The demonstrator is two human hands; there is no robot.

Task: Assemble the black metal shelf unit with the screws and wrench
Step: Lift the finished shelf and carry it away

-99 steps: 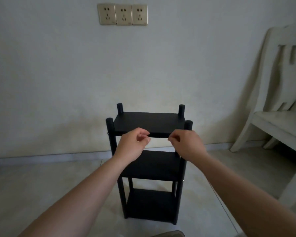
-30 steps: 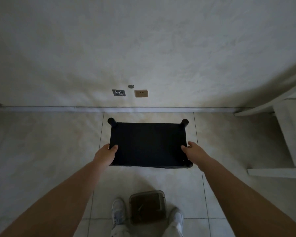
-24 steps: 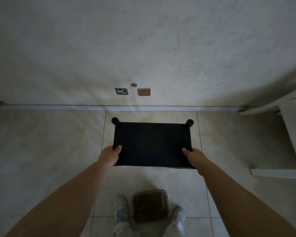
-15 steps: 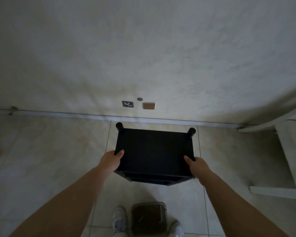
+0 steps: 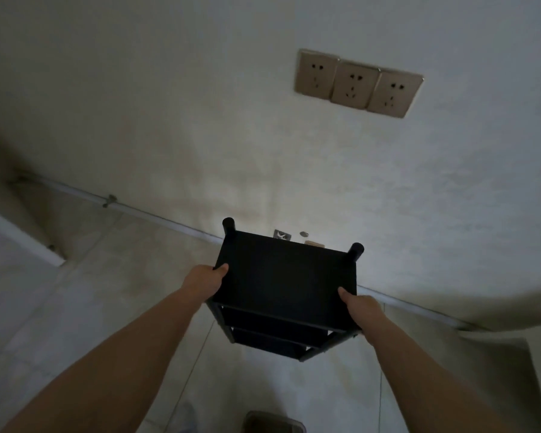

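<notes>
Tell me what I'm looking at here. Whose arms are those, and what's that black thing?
The camera sits on a person's head, looking down, so you see that person's own arms. The left hand and the right hand each grip a side of a black metal shelf unit, a little rack with three shelves. It is tipped toward the wall. On that wall are three sockets. On the tiled floor near the person's feet lies a brownish container, partly cut off by the picture's edge.

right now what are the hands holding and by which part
Both hold the black shelf unit by its top shelf: left hand on the left near corner, right hand on the right near corner.
</notes>
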